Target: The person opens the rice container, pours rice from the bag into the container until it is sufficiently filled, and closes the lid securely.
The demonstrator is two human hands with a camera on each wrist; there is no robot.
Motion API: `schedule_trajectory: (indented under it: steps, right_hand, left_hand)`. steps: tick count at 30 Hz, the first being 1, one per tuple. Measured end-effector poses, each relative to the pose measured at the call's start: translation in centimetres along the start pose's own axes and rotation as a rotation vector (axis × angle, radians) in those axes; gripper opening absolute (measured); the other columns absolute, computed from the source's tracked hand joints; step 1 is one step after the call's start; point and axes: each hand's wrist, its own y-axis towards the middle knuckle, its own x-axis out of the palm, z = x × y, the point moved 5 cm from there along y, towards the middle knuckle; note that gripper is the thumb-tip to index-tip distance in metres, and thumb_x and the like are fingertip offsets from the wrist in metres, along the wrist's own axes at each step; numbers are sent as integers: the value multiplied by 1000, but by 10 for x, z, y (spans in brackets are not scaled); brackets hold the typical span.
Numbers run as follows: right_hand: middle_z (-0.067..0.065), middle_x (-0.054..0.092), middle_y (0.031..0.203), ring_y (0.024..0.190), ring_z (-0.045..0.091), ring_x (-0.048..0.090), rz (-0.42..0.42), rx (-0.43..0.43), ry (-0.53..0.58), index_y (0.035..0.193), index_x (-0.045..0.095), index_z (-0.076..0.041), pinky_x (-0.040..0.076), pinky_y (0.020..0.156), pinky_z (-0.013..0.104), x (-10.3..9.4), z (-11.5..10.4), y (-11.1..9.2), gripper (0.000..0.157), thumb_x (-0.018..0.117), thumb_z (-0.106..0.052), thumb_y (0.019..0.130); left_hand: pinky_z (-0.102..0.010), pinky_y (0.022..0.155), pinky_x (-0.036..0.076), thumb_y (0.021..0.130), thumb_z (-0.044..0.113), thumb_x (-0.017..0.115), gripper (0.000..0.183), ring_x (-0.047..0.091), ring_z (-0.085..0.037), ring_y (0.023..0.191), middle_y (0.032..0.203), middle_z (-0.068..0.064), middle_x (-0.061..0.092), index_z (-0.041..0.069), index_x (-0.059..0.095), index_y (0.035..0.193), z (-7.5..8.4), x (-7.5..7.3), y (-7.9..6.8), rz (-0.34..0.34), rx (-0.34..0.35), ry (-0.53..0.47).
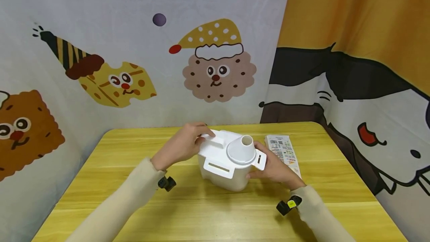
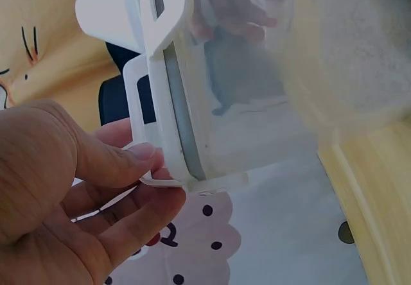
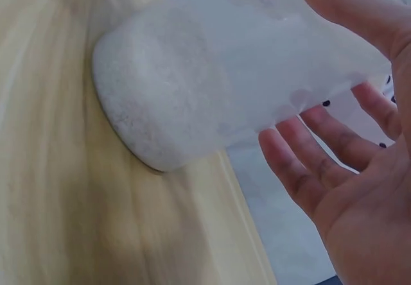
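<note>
A translucent white storage container (image 1: 221, 182) stands upright on the table, with pale contents visible low in its body (image 3: 154, 86). Its white lid (image 1: 211, 150) carries a round cap with a short spout (image 1: 246, 140). Slotted latches stick outward at the front (image 1: 219, 168) and right (image 1: 260, 159). At the lid's left end, my left hand (image 1: 188, 141) pinches another slotted latch (image 2: 133, 92) between thumb and fingers. My right hand (image 1: 273, 167) holds the container's right side, thumb on the near side and fingers round the far side, partly hidden in the head view.
A flat printed packet or booklet (image 1: 283, 148) lies behind my right hand. The wood-grain table (image 1: 188, 216) ends at a back edge against a printed cloth (image 1: 134, 44) with cartoon figures. Small black cameras (image 1: 167, 183) sit on both wrists.
</note>
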Motion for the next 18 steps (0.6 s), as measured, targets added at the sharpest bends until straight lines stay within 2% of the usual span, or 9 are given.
schedule_trajectory:
  steps: [4,10,18]
  right_hand:
    - [3,62,136,123,11,61,28,-10,-20,145,44,-16,48,105,24,6,0,2,93,95,-5,68]
    - [4,62,138,124,13,61,19,-15,-71,145,43,-22,48,106,26,14,2,5,93,96,-12,70]
    - [3,61,141,127,13,59,-33,-26,-126,155,36,-26,47,109,27,12,-2,7,104,96,-17,70]
  left_hand:
    - [-29,77,58,88,-18,59,35,68,-20,92,104,-7,74,8,78,103,-6,0,2,9,-2,-31]
    - [-29,76,57,88,-19,58,37,68,-20,92,104,-7,74,8,78,102,-11,-2,3,11,-22,-46]
    - [-33,87,60,90,-3,71,23,70,-21,105,113,-6,74,9,77,108,-7,-4,-1,-12,26,5]
